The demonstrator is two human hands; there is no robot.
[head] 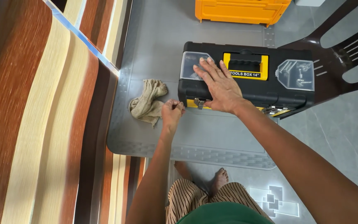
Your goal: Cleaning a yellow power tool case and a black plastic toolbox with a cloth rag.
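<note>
A black toolbox [270, 89] with a yellow handle panel and two clear lid compartments lies on a grey plastic table [212, 132]. My right hand [217, 85] rests flat, fingers spread, on the left part of the lid, partly over the left clear compartment [189, 63]. My left hand [172, 112] is curled at the box's front left corner, fingertips pinched by the metal latch [198, 103]. Whether it grips the latch is hidden.
A crumpled beige cloth [148, 101] lies on the table left of the box. An orange case [241, 10] sits at the table's far edge. A dark brown plastic chair [344, 54] stands at right. Striped wood panels [42, 124] fill the left. My feet stand on grey floor tiles.
</note>
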